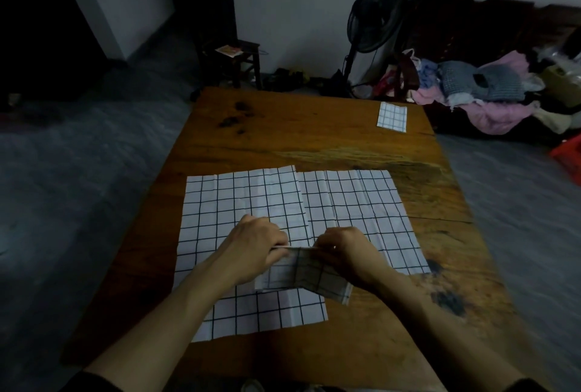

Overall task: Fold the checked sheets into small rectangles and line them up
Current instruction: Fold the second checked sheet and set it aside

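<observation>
Both hands are up over the near middle of the wooden table (pixel 330 146), close together, sharing one partly folded checked sheet (pixel 306 277). The left hand (pixel 256 250) pinches its top edge at the left end, fingers curled in; the right hand (pixel 344 254) grips the same edge at the right end, fingers likewise curled round the fabric. The sheet hangs down from that edge toward the person, doubled over, its lower right corner drooping just past the right wrist.

Under the hands lie two flat checked sheets. The left one (pixel 239 203) spreads beneath and beyond the left hand and reaches back under the left forearm. The right one (pixel 361 203) lies beyond and to the right of the right hand, its left edge tucked under the first.

Well beyond the right hand, at the far right corner, sits one small folded checked rectangle (pixel 392 117). Past the table stand a black pedestal fan (pixel 375 17) and a heap of clothes (pixel 484 92).
</observation>
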{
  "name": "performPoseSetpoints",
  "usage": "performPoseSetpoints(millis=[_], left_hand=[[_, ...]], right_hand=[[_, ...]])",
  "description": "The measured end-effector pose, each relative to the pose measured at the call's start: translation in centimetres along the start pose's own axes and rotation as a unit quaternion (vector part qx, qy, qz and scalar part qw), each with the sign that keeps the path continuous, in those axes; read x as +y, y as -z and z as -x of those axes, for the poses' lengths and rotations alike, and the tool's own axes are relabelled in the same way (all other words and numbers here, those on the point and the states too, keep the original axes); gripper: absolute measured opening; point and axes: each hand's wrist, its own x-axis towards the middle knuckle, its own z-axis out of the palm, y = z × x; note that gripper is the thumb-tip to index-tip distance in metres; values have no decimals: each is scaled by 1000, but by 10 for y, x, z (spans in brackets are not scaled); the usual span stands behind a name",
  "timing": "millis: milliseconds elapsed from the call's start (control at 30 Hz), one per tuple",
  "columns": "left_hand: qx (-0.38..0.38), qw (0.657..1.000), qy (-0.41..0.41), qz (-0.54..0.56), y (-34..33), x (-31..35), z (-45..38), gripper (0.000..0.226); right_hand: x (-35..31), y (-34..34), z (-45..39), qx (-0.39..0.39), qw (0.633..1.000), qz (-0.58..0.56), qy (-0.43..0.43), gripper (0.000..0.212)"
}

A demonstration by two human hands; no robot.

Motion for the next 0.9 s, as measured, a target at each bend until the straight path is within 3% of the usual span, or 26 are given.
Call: performPoseSetpoints(millis=[133, 267, 433, 600, 733, 900], left_hand=[[13, 1000, 4, -9, -10, -10, 14, 23], [32, 999, 11, -8, -28, -16, 29, 3], [47, 998, 40, 6, -51, -16, 48, 5], [-20, 993, 112, -12, -90, -26, 68, 10], [-28, 992, 124, -18, -96, -32, 68, 8], [3, 992, 126, 0, -92, -34, 70, 10]], right_hand=[[10, -5, 10, -5, 1000, 15, -20, 15], [14, -24, 22, -2, 999, 34, -34, 19], [13, -50, 34, 16, 997, 51, -50, 13], [24, -85, 46, -48, 990, 51, -120, 30], [27, -93, 42, -34, 991, 44, -121, 12], [32, -90, 36, -43, 991, 35, -124, 9]])
